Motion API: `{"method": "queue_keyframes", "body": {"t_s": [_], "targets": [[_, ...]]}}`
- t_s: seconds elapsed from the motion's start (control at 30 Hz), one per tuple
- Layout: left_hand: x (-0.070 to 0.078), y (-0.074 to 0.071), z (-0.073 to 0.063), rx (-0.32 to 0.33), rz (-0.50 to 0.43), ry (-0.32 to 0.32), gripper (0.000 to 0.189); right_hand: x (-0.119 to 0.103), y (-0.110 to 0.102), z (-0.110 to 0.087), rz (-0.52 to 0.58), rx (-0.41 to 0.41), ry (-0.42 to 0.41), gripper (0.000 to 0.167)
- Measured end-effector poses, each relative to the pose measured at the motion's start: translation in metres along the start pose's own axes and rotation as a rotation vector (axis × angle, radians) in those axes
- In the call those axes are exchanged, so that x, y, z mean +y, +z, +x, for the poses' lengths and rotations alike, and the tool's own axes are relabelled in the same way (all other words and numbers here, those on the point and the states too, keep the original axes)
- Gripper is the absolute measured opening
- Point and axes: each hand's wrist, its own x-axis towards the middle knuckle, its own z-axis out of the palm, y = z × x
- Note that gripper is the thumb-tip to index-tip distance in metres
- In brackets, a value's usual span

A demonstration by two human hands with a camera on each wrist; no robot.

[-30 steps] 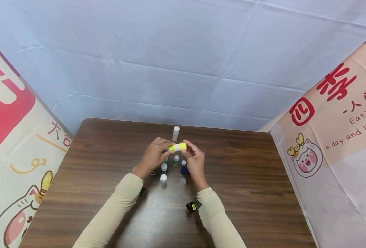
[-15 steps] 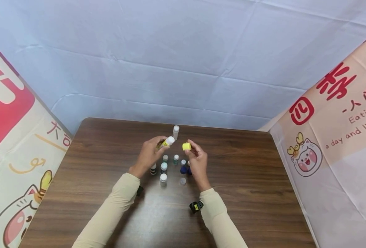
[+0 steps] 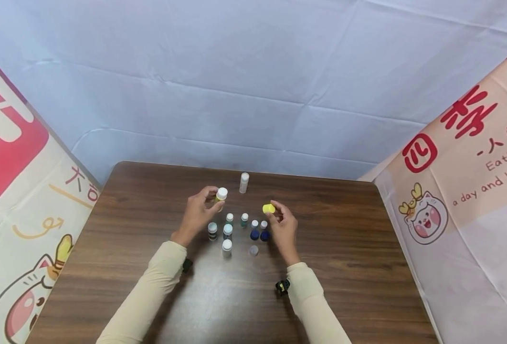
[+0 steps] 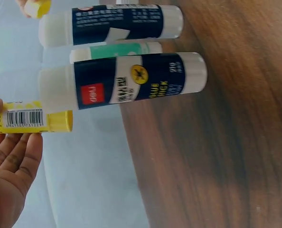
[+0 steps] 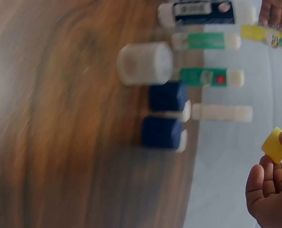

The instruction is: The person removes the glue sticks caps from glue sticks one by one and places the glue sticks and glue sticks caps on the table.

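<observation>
My left hand [image 3: 195,212] grips a yellow glue stick [image 4: 24,119] in the air, its white top [image 3: 222,192] uncovered and pointing up. Thumb and fingers lie on opposite sides of the barrel. To the right, my right hand [image 3: 285,231] pinches a yellow cap [image 5: 274,146] between thumb and fingers, apart from the stick. Between and below the hands, several glue sticks stand on the table. In the left wrist view, a navy one [image 4: 126,80] is close by, with a second navy one [image 4: 119,24] and a green one [image 4: 126,49] behind it.
A slim white stick [image 3: 244,183] stands at the back of the wooden table [image 3: 343,248]. Two short dark blue pieces [image 5: 167,96] and a translucent cap [image 5: 145,64] are right of the group. A white-topped tube [image 3: 227,247] stands in front. Pale cloth hangs behind.
The yellow cap has come off the glue stick. My hands have moved apart, the left tilting the stick upright and leftward, the right carrying the cap right.
</observation>
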Motion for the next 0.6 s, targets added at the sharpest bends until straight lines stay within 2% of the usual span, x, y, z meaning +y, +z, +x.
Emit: {"method": "queue_keyframes", "body": {"t_s": [0.13, 0.33, 0.6], "targets": [[-0.006, -0.002, -0.003, -0.006, 0.006, 0.002, 0.037, 0.015, -0.004, 0.000, -0.132, -0.005, -0.035, 0.032], [-0.012, -0.004, -0.007, -0.021, 0.003, -0.017, 0.038, 0.029, -0.009, -0.001, -0.225, -0.043, -0.076, 0.033], [-0.017, -0.004, -0.010, -0.023, -0.006, -0.065, 0.035, 0.036, -0.011, -0.002, -0.268, -0.083, -0.001, 0.032]]}}
